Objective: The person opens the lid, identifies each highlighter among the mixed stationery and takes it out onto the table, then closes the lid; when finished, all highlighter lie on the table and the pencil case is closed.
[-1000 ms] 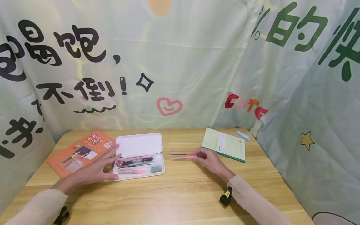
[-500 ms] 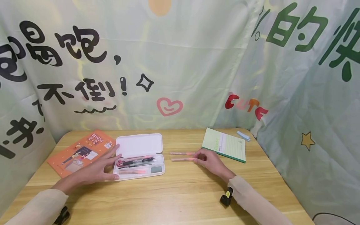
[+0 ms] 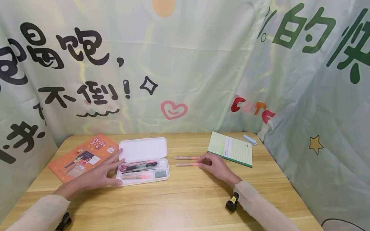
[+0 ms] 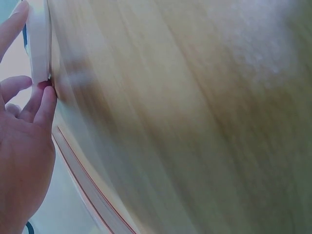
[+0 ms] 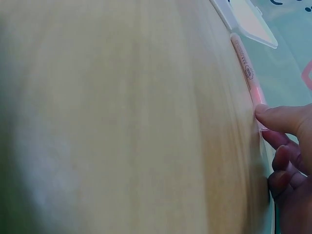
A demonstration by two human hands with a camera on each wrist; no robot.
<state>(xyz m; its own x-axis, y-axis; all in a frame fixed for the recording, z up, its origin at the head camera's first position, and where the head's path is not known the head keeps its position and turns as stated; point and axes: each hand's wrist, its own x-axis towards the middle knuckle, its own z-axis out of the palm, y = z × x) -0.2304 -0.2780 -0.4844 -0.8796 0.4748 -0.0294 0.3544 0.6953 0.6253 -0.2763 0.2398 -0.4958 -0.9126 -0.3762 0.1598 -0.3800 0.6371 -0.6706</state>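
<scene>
Left hand (image 3: 101, 173) at the white pencil case (image 3: 143, 148), right hand (image 3: 215, 165) on a pen

So the left fingers lie spread along the case's left end, thumb at the near corner, touching it without clenching. Right thumb and index finger pinch the near pen (image 3: 186, 164) by its pink end; can't tell if it fully touches the desk (image 3: 173, 202). Just behind is the far pen (image 3: 185, 157), roughly parallel, its right end hidden by the hand. Both pens sit to the right of the case.

Case is open on the desk, lid laid back, with a black pen (image 3: 141, 166) and a gray block (image 3: 160, 174) inside. Orange book (image 3: 83, 155) on the left, partly under the left arm; green notebook (image 3: 232, 150) right behind the right hand.
</scene>
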